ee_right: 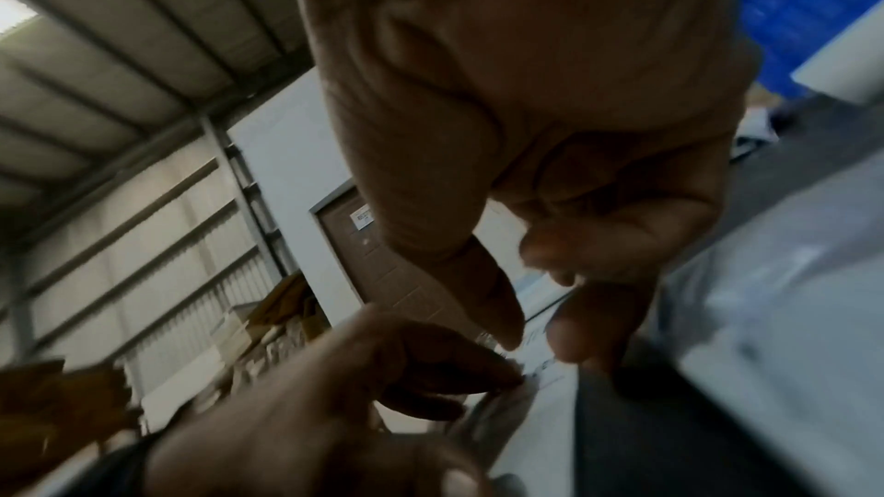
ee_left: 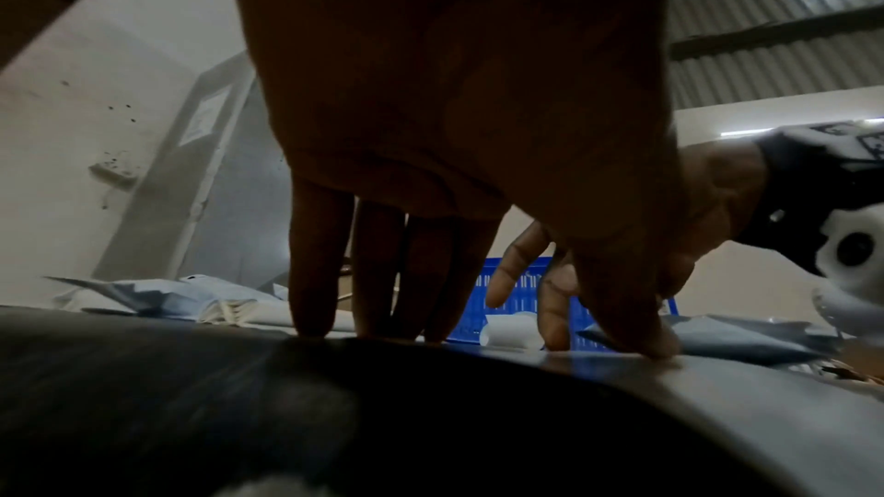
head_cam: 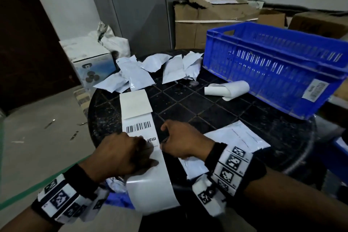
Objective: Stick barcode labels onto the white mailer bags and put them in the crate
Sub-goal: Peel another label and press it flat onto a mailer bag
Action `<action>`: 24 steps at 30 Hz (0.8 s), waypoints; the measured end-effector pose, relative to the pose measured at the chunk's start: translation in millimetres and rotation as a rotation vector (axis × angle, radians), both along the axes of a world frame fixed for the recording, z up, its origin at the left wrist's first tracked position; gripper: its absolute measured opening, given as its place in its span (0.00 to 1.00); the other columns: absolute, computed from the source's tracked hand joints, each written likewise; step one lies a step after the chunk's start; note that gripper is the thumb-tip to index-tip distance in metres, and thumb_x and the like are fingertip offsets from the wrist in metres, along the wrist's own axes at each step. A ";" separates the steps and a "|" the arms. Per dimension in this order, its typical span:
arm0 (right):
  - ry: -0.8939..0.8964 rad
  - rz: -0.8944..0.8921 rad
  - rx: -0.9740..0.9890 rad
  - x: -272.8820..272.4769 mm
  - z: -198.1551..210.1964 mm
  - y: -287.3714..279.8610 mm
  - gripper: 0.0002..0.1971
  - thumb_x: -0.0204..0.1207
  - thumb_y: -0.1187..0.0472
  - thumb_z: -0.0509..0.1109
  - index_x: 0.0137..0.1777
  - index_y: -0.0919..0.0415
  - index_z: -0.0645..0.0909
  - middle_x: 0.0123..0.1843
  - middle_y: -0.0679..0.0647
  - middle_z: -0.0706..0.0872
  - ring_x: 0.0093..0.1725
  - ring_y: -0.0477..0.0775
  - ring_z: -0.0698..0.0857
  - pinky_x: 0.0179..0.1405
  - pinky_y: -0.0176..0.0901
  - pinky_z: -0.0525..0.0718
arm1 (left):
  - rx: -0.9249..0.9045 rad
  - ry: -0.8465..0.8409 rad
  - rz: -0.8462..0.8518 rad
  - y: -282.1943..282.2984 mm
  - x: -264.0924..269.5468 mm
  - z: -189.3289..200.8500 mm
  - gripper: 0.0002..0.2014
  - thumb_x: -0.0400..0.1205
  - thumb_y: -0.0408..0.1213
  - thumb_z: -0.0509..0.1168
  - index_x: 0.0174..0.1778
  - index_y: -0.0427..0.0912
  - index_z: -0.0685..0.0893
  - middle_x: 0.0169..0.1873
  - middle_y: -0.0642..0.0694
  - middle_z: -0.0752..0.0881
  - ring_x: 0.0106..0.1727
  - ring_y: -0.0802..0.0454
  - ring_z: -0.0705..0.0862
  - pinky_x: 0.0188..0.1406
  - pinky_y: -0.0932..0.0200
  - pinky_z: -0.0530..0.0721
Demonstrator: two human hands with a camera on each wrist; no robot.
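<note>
White label strip [head_cam: 140, 133] at lower centre of table [head_cam: 216, 111]: peeling step.
Left hand [head_cam: 120, 156] pins strip flat; right hand [head_cam: 180, 141] pinches label edge. Next: lift label clean, onto mailer bag [head_cam: 243, 137] lower right; crate [head_cam: 278, 66] upper right.

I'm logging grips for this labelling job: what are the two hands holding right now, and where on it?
Left hand presses straight fingers on the label strip below the barcode. Right hand works at the strip's right edge; an actual pinch cannot be told.

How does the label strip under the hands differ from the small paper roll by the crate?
The long white barcode label strip lies unrolled along the table, one barcode showing; the small white paper roll is curled and looks blank. Both hands touch the strip; nothing touches the roll beside the blue plastic crate. Both are white paper.
</note>
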State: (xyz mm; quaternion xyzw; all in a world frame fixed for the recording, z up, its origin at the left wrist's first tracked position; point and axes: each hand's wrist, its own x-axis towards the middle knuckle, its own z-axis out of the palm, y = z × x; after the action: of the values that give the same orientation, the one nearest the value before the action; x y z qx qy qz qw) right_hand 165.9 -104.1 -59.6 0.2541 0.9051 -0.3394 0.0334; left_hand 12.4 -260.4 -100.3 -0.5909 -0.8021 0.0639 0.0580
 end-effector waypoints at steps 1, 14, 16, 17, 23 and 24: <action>-0.008 -0.018 -0.038 -2.9 -0.4 -4.2 0.15 0.74 0.57 0.75 0.61 0.54 0.80 0.49 0.55 0.92 0.44 0.56 0.92 0.43 0.50 0.93 | 0.002 -0.016 0.027 -5.1 0.1 -3.1 0.49 0.63 0.92 0.40 0.58 0.58 0.82 0.50 0.53 0.91 0.50 0.48 0.90 0.44 0.53 0.88; 0.048 -0.104 -0.167 -7.6 -3.8 -35.6 0.07 0.72 0.61 0.74 0.40 0.53 0.77 0.43 0.59 0.94 0.40 0.61 0.94 0.32 0.47 0.88 | 0.333 -0.110 0.081 -29.7 18.5 -4.6 0.40 0.66 0.86 0.56 0.50 0.57 0.93 0.36 0.52 0.93 0.34 0.45 0.91 0.27 0.58 0.84; 0.040 -0.158 -0.175 -3.6 -3.4 -31.8 0.07 0.73 0.61 0.73 0.46 0.51 0.78 0.42 0.60 0.93 0.39 0.60 0.94 0.27 0.44 0.84 | 0.345 -0.138 0.099 -32.5 20.6 -7.0 0.36 0.68 0.83 0.58 0.48 0.58 0.93 0.34 0.52 0.93 0.33 0.46 0.91 0.26 0.59 0.83; 0.039 -0.182 -0.192 -1.4 -4.3 -30.7 0.10 0.74 0.61 0.74 0.52 0.52 0.78 0.41 0.59 0.93 0.36 0.58 0.94 0.25 0.41 0.83 | 0.365 -0.160 0.104 -33.6 20.5 -8.1 0.34 0.69 0.81 0.58 0.49 0.58 0.94 0.36 0.53 0.93 0.34 0.46 0.91 0.28 0.59 0.83; 0.188 -0.135 -0.166 6.6 -16.6 -33.2 0.18 0.70 0.59 0.80 0.57 0.44 0.80 0.46 0.45 0.92 0.48 0.45 0.90 0.50 0.49 0.91 | 0.422 -0.352 0.170 -34.1 22.0 -1.9 0.37 0.67 0.77 0.52 0.52 0.58 0.95 0.39 0.48 0.94 0.40 0.44 0.92 0.36 0.52 0.87; 0.210 -0.127 -0.105 6.9 -18.3 -33.6 0.20 0.70 0.58 0.80 0.60 0.45 0.81 0.45 0.43 0.91 0.50 0.43 0.89 0.56 0.50 0.90 | 0.424 -0.364 0.179 -33.4 21.8 -1.3 0.37 0.67 0.78 0.52 0.52 0.59 0.94 0.38 0.49 0.94 0.40 0.45 0.92 0.37 0.52 0.86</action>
State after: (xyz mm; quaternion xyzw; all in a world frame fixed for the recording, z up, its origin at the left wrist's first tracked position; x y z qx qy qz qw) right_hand 172.8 -137.8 -77.9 0.2720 0.8665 -0.4126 -0.0699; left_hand 34.2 -293.8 -101.6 -0.4941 -0.8437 -0.2076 0.0295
